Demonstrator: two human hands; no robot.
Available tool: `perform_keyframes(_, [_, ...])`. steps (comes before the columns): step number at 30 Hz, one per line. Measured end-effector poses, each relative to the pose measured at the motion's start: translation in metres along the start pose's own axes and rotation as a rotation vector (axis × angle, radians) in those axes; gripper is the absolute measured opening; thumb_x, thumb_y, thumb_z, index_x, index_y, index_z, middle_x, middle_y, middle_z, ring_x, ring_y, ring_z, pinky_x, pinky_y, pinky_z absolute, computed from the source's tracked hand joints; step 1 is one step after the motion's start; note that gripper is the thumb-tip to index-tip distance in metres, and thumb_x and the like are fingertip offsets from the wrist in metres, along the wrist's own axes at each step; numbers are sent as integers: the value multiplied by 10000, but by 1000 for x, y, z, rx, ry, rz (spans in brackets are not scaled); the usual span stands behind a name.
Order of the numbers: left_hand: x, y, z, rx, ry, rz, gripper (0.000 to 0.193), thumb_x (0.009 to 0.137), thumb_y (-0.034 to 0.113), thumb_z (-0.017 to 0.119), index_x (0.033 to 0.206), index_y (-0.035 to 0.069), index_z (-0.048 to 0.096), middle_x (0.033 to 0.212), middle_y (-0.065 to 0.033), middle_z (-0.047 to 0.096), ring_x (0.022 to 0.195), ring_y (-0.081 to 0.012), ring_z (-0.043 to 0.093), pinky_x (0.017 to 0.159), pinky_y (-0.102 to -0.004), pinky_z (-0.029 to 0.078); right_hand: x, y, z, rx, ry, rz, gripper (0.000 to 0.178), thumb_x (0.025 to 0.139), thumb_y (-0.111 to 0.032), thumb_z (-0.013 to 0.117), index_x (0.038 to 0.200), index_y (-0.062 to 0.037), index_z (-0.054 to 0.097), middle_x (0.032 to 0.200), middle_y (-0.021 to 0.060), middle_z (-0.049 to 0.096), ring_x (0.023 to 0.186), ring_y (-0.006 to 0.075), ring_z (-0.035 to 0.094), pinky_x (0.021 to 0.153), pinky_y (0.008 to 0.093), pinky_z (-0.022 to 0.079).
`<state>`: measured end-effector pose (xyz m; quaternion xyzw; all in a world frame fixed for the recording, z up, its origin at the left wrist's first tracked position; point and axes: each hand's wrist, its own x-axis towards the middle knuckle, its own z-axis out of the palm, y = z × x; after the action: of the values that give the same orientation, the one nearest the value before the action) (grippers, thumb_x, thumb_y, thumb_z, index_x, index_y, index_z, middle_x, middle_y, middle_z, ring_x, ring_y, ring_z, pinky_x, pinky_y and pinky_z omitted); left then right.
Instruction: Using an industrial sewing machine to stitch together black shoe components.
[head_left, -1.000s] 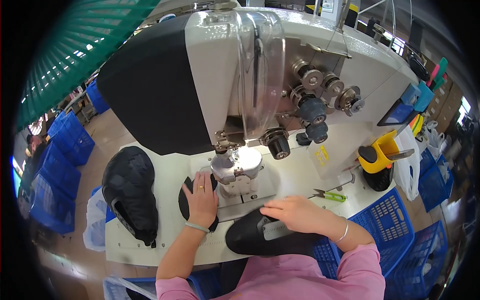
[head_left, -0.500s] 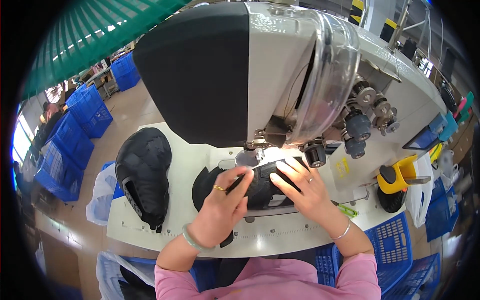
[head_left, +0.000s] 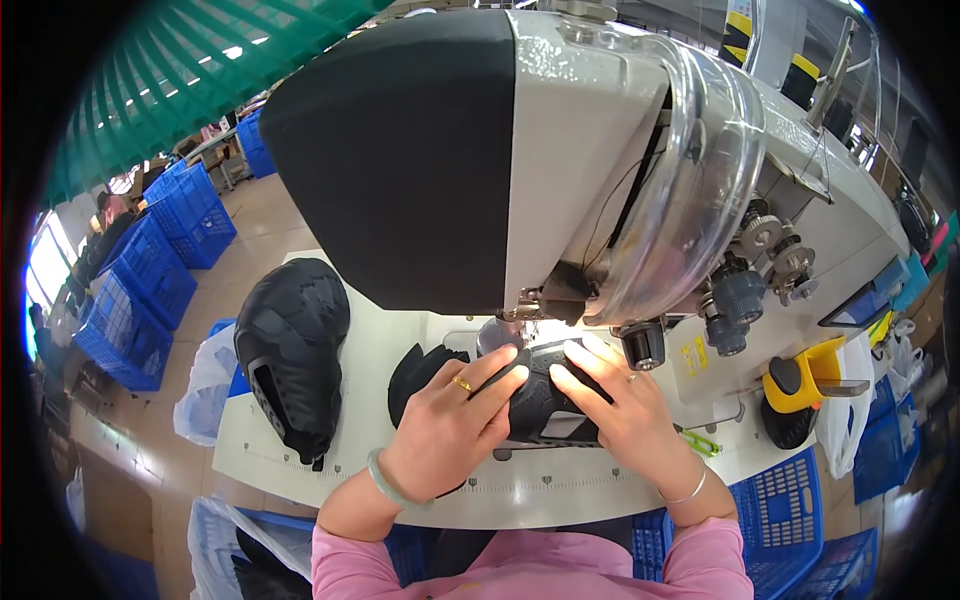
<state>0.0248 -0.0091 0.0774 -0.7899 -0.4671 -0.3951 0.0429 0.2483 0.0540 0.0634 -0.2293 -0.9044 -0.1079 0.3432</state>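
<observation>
A black shoe upper [head_left: 535, 405] lies under the needle area of a sewing machine [head_left: 590, 130], its left end bunched up in dark folds. My left hand [head_left: 450, 420] is closed on its left part, index and middle fingertips close to the lit presser foot [head_left: 530, 333]. On the right part rests my right hand [head_left: 628, 415], fingers spread and pressing from above. My palms and fingers hide some of the upper, and the needle point is too small to make out. Left of the work sits a stack of black shoe uppers [head_left: 292, 350].
The white table [head_left: 340, 490] has a ruler scale along its front edge. Green thread snips [head_left: 700, 443] and a yellow holder [head_left: 815, 375] are at right. Blue crates [head_left: 790, 505] stand below and along the left aisle. A green fan guard [head_left: 180, 85] hangs upper left.
My left fingers were pinched together at the upper's edge and now press further onto it, more stretched out. The right hand has shifted slightly down. The whole view has tilted a little.
</observation>
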Motion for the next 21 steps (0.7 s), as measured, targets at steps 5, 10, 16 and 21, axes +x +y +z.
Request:
perform_keyframes(5, [6,-2,-3,9,-11,14,345,743,-17,670,1083,42,677,1161,-103,646,785,-272,619,738,-352,538,7,-3,-8,77,-71,88,470,710,-27,622,1175,-84,650,1107,124,603,1071,328,571,979,443,462])
perform_keyframes(10, [12,-7,1,-10,-12,11,328,751,-12,660,1075,38,678,1093,-100,653,835,-284,634,762,-366,537,3,6,-3,65,-71,87,486,651,5,641,1130,-73,663,1082,137,600,1068,335,571,966,439,466])
perform_keyframes(16, [12,-12,3,17,-26,67,321,728,42,679,1049,46,675,1184,-108,616,761,-247,586,689,-326,533,-4,13,1,48,-109,73,495,579,18,675,1068,-64,669,1052,156,584,1063,368,570,955,447,475])
perform_keyframes(21, [10,-10,6,68,-1,92,347,717,55,695,1063,53,673,1206,-94,594,772,-237,588,672,-322,533,-3,18,-1,82,-114,41,469,569,28,672,1032,-51,664,1065,179,571,1062,394,567,962,467,478])
